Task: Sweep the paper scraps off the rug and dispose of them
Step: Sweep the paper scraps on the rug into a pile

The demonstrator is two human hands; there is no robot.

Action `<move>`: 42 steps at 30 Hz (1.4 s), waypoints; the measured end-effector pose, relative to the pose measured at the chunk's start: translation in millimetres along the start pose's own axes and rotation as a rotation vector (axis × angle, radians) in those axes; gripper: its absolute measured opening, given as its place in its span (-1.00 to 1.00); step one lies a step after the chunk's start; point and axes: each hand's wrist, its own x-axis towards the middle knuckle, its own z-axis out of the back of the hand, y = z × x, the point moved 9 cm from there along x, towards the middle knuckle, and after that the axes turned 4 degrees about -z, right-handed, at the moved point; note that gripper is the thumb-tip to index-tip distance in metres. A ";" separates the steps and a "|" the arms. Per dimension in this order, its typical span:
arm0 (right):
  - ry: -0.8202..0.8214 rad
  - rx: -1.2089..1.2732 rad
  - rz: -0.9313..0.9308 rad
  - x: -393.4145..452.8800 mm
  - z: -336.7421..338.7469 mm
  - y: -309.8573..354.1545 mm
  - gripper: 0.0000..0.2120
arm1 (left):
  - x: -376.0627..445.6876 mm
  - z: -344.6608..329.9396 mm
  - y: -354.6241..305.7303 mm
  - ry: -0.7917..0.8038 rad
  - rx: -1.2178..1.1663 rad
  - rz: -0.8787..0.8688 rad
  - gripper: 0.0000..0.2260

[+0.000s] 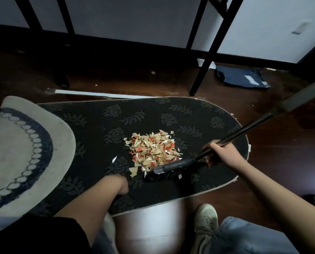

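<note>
A pile of beige, white and red paper scraps (153,150) lies in the middle of the dark floral oval rug (98,123). A few stray scraps (114,159) sit just left of the pile. My right hand (221,153) grips the black handle of a broom low down, and its dark brush head (171,167) rests on the rug against the pile's near edge. The wrist of my left hand (119,183) bends down onto the rug left of the brush; its fingers are hidden beneath it.
A pale round rug (24,143) with a dark ring overlaps the dark rug's left end. Black table legs (202,61) stand on the wood floor behind. A dark blue bag (243,77) lies at the back right. My shoe (206,222) is at the rug's near edge.
</note>
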 end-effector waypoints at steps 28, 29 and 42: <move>0.052 0.009 -0.084 23.5 7.5 -57.3 -0.73 | 19.1 -13.8 -15.0 0.023 0.060 -0.028 -0.53; 0.049 0.008 -0.100 22.9 4.2 -61.0 -0.74 | 19.4 -14.3 -15.0 0.023 0.057 -0.030 -0.53; 0.047 0.217 0.037 -2.6 -30.0 -10.8 -0.69 | 17.4 -19.1 0.9 0.042 0.033 -0.002 -0.54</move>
